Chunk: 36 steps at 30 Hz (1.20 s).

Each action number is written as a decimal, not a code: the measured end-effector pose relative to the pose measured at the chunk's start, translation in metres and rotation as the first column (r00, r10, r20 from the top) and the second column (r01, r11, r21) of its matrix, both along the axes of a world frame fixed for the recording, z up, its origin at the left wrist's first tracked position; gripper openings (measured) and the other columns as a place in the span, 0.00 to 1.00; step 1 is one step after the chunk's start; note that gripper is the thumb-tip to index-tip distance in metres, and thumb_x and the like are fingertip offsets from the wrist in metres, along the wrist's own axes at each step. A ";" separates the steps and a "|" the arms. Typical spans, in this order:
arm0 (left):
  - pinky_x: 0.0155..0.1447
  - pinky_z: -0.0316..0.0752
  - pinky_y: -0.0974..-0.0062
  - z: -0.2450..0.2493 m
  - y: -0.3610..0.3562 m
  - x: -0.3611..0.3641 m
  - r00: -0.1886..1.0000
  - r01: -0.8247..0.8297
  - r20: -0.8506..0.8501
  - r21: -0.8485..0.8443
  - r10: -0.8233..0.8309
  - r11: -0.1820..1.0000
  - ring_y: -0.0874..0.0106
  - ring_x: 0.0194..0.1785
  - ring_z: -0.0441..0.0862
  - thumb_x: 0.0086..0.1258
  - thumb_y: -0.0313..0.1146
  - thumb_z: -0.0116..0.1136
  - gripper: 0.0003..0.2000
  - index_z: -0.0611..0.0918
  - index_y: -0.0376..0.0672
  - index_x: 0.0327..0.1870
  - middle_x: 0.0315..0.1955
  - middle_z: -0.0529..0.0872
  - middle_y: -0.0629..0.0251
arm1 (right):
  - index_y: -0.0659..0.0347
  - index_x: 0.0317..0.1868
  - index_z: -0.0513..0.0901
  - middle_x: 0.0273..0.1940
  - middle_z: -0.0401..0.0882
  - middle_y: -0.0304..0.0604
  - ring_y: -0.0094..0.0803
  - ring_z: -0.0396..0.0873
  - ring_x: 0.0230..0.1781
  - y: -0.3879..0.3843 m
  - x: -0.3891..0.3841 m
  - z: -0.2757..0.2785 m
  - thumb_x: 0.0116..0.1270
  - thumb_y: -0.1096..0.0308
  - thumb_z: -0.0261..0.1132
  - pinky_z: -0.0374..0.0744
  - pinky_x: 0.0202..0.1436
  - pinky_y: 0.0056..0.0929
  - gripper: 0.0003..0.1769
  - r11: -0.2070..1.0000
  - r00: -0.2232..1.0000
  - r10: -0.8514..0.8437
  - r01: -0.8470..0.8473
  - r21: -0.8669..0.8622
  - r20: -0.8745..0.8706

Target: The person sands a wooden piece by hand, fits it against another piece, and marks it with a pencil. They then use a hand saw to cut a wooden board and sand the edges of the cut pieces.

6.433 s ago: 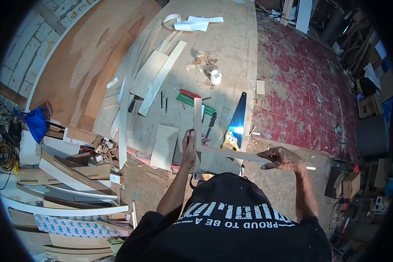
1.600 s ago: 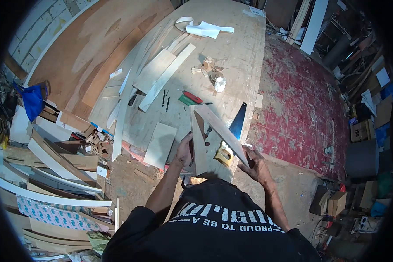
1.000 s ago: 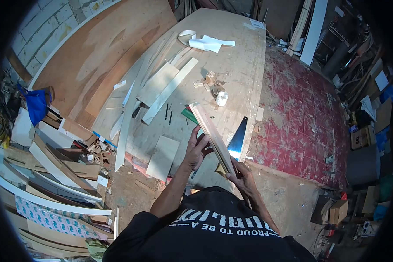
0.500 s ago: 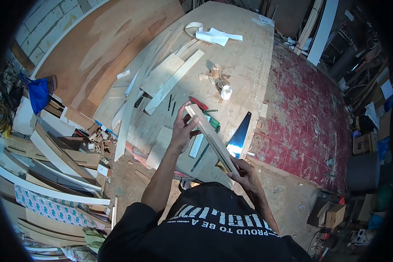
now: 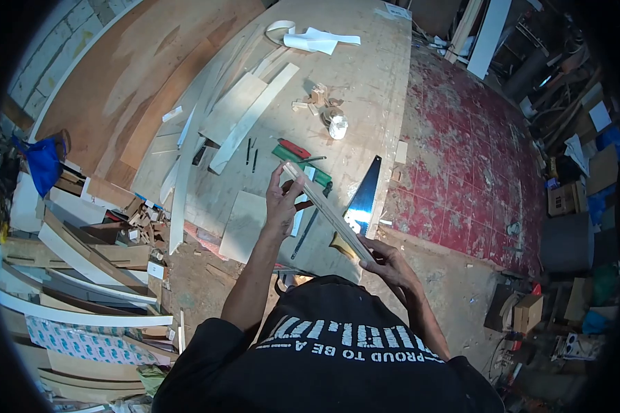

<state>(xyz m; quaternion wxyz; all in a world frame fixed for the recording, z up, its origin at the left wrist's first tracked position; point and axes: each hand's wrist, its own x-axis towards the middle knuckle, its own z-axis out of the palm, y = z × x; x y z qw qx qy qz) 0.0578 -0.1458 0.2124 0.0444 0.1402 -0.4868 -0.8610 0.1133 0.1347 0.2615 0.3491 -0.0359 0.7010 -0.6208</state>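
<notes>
A narrow wooden strip (image 5: 329, 215) slants across the front of the workbench (image 5: 365, 89), held at both ends. My left hand (image 5: 282, 205) has its fingers closed round the far end. At the near end, my right hand (image 5: 390, 263) grips the strip between thumb and fingers. Just beyond the strip lie a red tool (image 5: 294, 148) and a green tool (image 5: 282, 153), partly hidden by it. To the right rests a handsaw (image 5: 365, 196), its yellow handle (image 5: 342, 246) partly behind the strip. Two dark pencil-like sticks (image 5: 252, 157) are left of the tools.
Long pale boards (image 5: 255, 117) lie on the bench's left side. A white-topped container (image 5: 337, 126) stands near wood scraps (image 5: 317, 96), with white sheet material (image 5: 317, 40) farther back. A red, stained surface (image 5: 461, 165) adjoins on the right. Curved panels (image 5: 83, 255) are stacked at left.
The strip has turned so that a narrower face shows, and it sits slightly lower against the bench. The whole view has shifted, with the bench items appearing farther left and higher.
</notes>
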 end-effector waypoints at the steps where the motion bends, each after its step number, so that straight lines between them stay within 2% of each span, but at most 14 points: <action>1: 0.48 0.86 0.59 -0.001 0.002 -0.001 0.999 -0.013 0.036 -0.010 0.013 1.000 0.68 0.49 0.84 0.73 0.36 0.64 0.30 0.63 0.53 0.72 0.47 0.81 0.58 | 0.60 0.70 0.74 0.66 0.77 0.46 0.33 0.75 0.62 0.000 -0.001 0.000 0.65 0.72 0.72 0.72 0.69 0.34 0.33 1.000 1.000 -0.011 0.011 0.002 0.005; 4: 0.48 0.85 0.58 -0.006 0.007 -0.002 0.997 -0.004 0.081 -0.012 0.005 1.000 0.68 0.48 0.84 0.73 0.36 0.64 0.31 0.62 0.53 0.73 0.47 0.82 0.58 | 0.59 0.70 0.74 0.66 0.77 0.46 0.32 0.76 0.61 0.005 -0.002 -0.004 0.64 0.71 0.72 0.74 0.67 0.35 0.33 0.991 0.995 0.079 -0.073 0.109 -0.053; 6: 0.48 0.85 0.56 -0.009 0.011 -0.002 0.995 0.017 0.102 -0.008 -0.016 1.000 0.67 0.48 0.84 0.73 0.37 0.64 0.31 0.62 0.53 0.73 0.47 0.82 0.58 | 0.58 0.71 0.74 0.65 0.78 0.46 0.32 0.78 0.57 0.011 -0.002 -0.015 0.63 0.71 0.73 0.77 0.60 0.34 0.35 0.985 0.982 0.121 -0.100 0.141 -0.148; 7: 0.48 0.85 0.56 -0.009 0.014 -0.002 0.992 0.019 0.125 -0.025 -0.015 1.000 0.67 0.48 0.84 0.73 0.38 0.64 0.31 0.62 0.53 0.73 0.47 0.82 0.58 | 0.58 0.71 0.74 0.64 0.79 0.47 0.31 0.81 0.50 0.015 -0.002 -0.026 0.63 0.70 0.73 0.80 0.54 0.32 0.35 0.985 0.969 0.135 -0.110 0.131 -0.205; 11: 0.49 0.84 0.54 -0.014 0.022 -0.005 0.986 0.040 0.161 -0.039 -0.034 0.998 0.67 0.48 0.83 0.73 0.40 0.64 0.34 0.59 0.52 0.75 0.46 0.81 0.59 | 0.58 0.70 0.75 0.61 0.82 0.45 0.31 0.83 0.48 0.026 -0.008 -0.029 0.64 0.66 0.73 0.83 0.51 0.32 0.33 0.964 0.959 0.204 -0.162 0.210 -0.198; 13: 0.49 0.84 0.54 -0.011 0.025 -0.007 0.986 0.051 0.163 -0.037 -0.044 0.998 0.66 0.49 0.82 0.73 0.40 0.64 0.35 0.57 0.52 0.76 0.45 0.81 0.59 | 0.56 0.70 0.76 0.57 0.84 0.43 0.27 0.83 0.41 0.027 -0.010 -0.022 0.64 0.68 0.72 0.83 0.39 0.27 0.33 0.957 0.980 0.182 -0.158 0.242 -0.083; 17: 0.49 0.84 0.55 -0.008 0.030 -0.010 0.977 0.107 0.189 -0.046 -0.096 0.993 0.65 0.49 0.82 0.72 0.39 0.65 0.38 0.54 0.53 0.77 0.46 0.80 0.58 | 0.56 0.71 0.74 0.54 0.85 0.45 0.25 0.80 0.34 0.034 -0.006 -0.030 0.63 0.64 0.73 0.82 0.37 0.29 0.34 0.977 0.989 0.129 -0.114 0.180 -0.072; 19: 0.48 0.84 0.55 -0.002 0.034 -0.008 0.975 0.120 0.192 -0.055 -0.108 0.991 0.64 0.48 0.83 0.72 0.38 0.66 0.39 0.53 0.54 0.78 0.47 0.80 0.57 | 0.56 0.71 0.75 0.53 0.85 0.45 0.24 0.78 0.32 0.037 -0.007 -0.033 0.63 0.64 0.72 0.81 0.34 0.25 0.34 0.981 0.989 0.132 -0.121 0.155 -0.062; 25: 0.44 0.86 0.56 -0.005 0.044 -0.005 0.966 0.107 0.240 -0.045 -0.093 0.993 0.63 0.43 0.85 0.71 0.37 0.67 0.39 0.54 0.53 0.77 0.46 0.81 0.55 | 0.53 0.71 0.75 0.50 0.85 0.42 0.22 0.77 0.32 0.046 -0.005 -0.038 0.64 0.63 0.71 0.78 0.32 0.23 0.33 0.985 0.991 0.120 -0.127 0.121 0.062; 30: 0.38 0.87 0.57 -0.016 0.047 -0.007 0.974 0.032 0.225 -0.026 -0.026 0.999 0.60 0.38 0.86 0.68 0.36 0.69 0.38 0.58 0.52 0.75 0.44 0.82 0.53 | 0.55 0.70 0.76 0.48 0.85 0.41 0.23 0.77 0.33 0.048 -0.007 -0.040 0.65 0.60 0.71 0.78 0.35 0.24 0.32 0.982 0.989 0.137 -0.143 0.122 0.055; 32: 0.40 0.87 0.56 -0.018 0.046 -0.007 0.968 0.014 0.251 -0.037 -0.004 0.999 0.61 0.39 0.86 0.69 0.34 0.68 0.35 0.61 0.52 0.74 0.42 0.83 0.55 | 0.56 0.69 0.77 0.48 0.85 0.42 0.24 0.78 0.34 0.046 -0.009 -0.041 0.65 0.59 0.71 0.79 0.36 0.26 0.32 0.975 0.986 0.163 -0.168 0.145 0.044; 34: 0.41 0.87 0.55 -0.024 0.045 -0.004 0.960 -0.005 0.280 -0.047 0.018 0.999 0.63 0.40 0.86 0.70 0.32 0.66 0.33 0.63 0.52 0.73 0.40 0.84 0.56 | 0.58 0.68 0.77 0.49 0.85 0.42 0.28 0.80 0.36 0.045 -0.010 -0.045 0.65 0.58 0.72 0.80 0.40 0.32 0.32 0.964 0.968 0.219 -0.194 0.184 -0.126; 35: 0.40 0.87 0.55 -0.028 0.044 -0.004 0.962 -0.020 0.271 -0.045 0.032 0.999 0.59 0.39 0.86 0.69 0.34 0.68 0.36 0.60 0.51 0.74 0.42 0.83 0.54 | 0.58 0.68 0.77 0.49 0.85 0.42 0.28 0.80 0.36 0.045 -0.011 -0.045 0.65 0.58 0.72 0.80 0.40 0.32 0.32 0.964 0.967 0.219 -0.195 0.184 -0.126; 36: 0.39 0.87 0.55 -0.032 0.043 -0.003 0.963 -0.034 0.264 -0.044 0.044 0.998 0.55 0.39 0.87 0.67 0.35 0.69 0.39 0.57 0.50 0.76 0.45 0.82 0.51 | 0.58 0.65 0.79 0.48 0.86 0.44 0.32 0.81 0.38 0.042 -0.011 -0.041 0.65 0.58 0.71 0.81 0.42 0.35 0.29 0.960 0.949 0.221 -0.172 0.220 -0.225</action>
